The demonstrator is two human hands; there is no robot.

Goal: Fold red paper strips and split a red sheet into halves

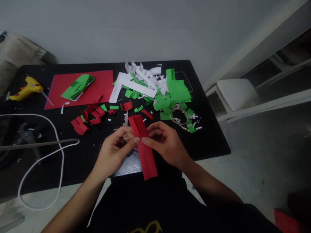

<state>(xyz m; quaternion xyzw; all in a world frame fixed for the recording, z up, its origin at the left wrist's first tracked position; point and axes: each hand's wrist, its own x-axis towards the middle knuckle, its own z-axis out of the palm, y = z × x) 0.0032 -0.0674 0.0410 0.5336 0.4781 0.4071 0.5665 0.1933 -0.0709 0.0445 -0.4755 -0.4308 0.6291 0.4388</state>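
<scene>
A long strip of red paper [147,158], folded near its upper end, is held up over the table's front edge. My left hand [118,147] pinches its left side between thumb and fingers. On the opposite side, my right hand [167,142] grips the strip with its thumb laid on the front face. Both thumbs nearly meet at the strip's middle. Just behind the strip, the tip of a scissors blade [125,118] shows on the table; the rest is mostly hidden by my left hand. Cut and folded red paper pieces [91,116] lie beyond that hand.
On the black table [206,142] are a yellow glue gun [26,89], a red sheet [57,94] under folded green paper [79,85], white scraps [136,84], green scraps [178,90] and a ring [171,116]. A white cable [62,161] loops at left. A white stool [238,94] stands right.
</scene>
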